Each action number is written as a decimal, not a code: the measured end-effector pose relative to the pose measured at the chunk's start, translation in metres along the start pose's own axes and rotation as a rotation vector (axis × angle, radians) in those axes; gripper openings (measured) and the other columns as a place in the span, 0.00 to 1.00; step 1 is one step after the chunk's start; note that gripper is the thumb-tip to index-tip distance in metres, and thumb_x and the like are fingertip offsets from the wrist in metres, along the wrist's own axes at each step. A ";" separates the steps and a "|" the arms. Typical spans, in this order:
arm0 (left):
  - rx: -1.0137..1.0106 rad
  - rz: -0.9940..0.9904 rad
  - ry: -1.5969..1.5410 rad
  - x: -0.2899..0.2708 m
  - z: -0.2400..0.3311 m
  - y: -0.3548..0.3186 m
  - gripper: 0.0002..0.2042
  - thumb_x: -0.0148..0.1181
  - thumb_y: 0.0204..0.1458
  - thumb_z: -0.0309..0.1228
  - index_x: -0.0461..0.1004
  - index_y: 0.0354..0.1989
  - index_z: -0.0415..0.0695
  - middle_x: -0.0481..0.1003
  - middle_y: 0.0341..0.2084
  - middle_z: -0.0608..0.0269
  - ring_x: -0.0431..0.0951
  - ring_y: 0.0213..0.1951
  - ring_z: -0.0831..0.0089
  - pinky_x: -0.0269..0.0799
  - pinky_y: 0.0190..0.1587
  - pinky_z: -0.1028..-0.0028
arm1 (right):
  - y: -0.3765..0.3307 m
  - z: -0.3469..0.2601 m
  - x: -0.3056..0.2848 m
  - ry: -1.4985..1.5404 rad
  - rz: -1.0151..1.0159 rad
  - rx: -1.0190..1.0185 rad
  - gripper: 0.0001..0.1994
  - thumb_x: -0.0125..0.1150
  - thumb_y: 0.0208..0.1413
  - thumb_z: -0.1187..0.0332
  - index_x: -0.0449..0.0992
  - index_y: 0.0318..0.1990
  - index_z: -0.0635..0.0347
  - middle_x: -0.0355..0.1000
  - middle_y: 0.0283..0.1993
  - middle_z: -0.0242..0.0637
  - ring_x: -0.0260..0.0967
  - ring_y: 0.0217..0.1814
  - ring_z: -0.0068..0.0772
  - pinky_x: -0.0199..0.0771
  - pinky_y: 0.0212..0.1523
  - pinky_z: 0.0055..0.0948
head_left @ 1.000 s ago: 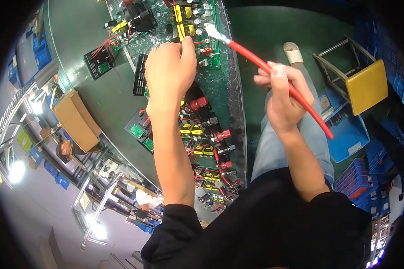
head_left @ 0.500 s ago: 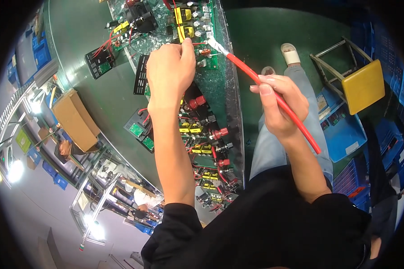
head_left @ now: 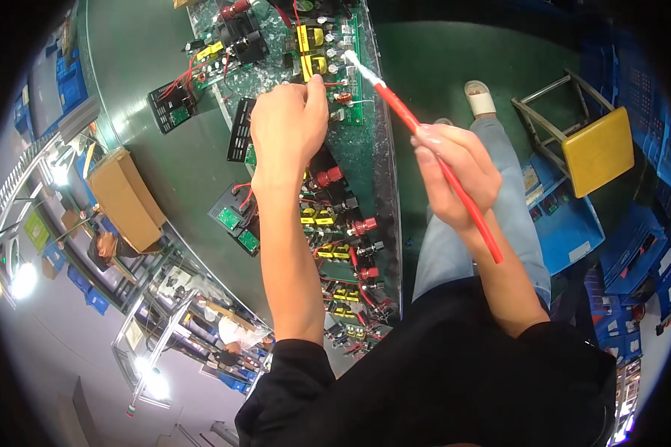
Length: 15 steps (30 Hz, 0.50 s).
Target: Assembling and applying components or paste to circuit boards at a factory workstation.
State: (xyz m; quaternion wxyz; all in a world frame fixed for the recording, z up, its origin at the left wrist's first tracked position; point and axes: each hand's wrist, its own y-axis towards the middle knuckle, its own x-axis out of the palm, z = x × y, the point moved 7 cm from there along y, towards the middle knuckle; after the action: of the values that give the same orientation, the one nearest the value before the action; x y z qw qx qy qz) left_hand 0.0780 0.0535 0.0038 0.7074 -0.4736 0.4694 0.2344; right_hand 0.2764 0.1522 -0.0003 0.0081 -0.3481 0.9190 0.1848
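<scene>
In my right hand (head_left: 462,171), closed around its handle, is a slim red brush (head_left: 397,106) held at a slant. White paste coats its tip, which is at the small parts along the right edge of a green circuit board (head_left: 356,113). Yellow-wrapped transformers (head_left: 311,39) stand on that board. My left hand (head_left: 287,123) is curled at the board's lower left, thumb pointing up beside a transformer and a red wire. Whatever its fingers hold is hidden under the hand.
More assemblies with red terminals (head_left: 364,226) line the bench beside my left forearm. A black slotted panel (head_left: 239,130) and a wired unit (head_left: 173,106) lie leftward. Right of the bench edge are a yellow-seated stool (head_left: 598,153) and a blue bin (head_left: 570,238). People work at far left.
My right hand has shifted a little left and down, and the brush stands steeper. Its tip has moved slightly up along the board. My left hand keeps its place by the board.
</scene>
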 end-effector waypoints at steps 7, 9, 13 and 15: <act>0.106 0.132 0.042 -0.002 0.002 -0.006 0.22 0.47 0.58 0.40 0.77 0.21 0.35 0.74 0.20 0.40 0.76 0.27 0.43 0.72 0.33 0.53 | 0.001 -0.025 -0.011 -0.041 -0.171 -0.017 0.13 0.64 0.45 0.83 0.77 0.40 0.67 0.76 0.39 0.46 0.76 0.39 0.41 0.77 0.40 0.28; 0.080 0.183 0.052 -0.003 -0.003 -0.014 0.22 0.47 0.59 0.41 0.77 0.21 0.36 0.74 0.19 0.41 0.77 0.25 0.46 0.73 0.31 0.54 | 0.017 -0.029 -0.025 -0.069 -0.080 0.083 0.10 0.62 0.49 0.82 0.77 0.40 0.66 0.75 0.39 0.44 0.75 0.39 0.35 0.75 0.42 0.24; 0.232 0.471 -0.152 -0.024 0.026 -0.062 0.09 0.54 0.55 0.31 0.70 0.39 0.38 0.72 0.35 0.48 0.73 0.41 0.51 0.71 0.40 0.57 | 0.083 -0.008 -0.061 0.163 0.189 0.484 0.07 0.60 0.56 0.74 0.74 0.41 0.67 0.75 0.36 0.37 0.72 0.38 0.23 0.71 0.41 0.20; 0.289 0.496 -0.231 -0.035 0.038 -0.088 0.12 0.53 0.53 0.26 0.66 0.46 0.36 0.68 0.40 0.49 0.70 0.45 0.54 0.72 0.43 0.61 | 0.140 -0.009 -0.064 0.383 0.246 0.449 0.09 0.60 0.56 0.74 0.73 0.42 0.70 0.76 0.38 0.40 0.74 0.39 0.28 0.75 0.44 0.24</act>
State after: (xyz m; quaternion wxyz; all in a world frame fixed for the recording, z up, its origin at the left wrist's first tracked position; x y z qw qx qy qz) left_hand 0.1471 0.0528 0.0783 0.7373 -0.2092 0.5158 0.3829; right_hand 0.2363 0.2868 0.0637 -0.1107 -0.2525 0.9569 -0.0919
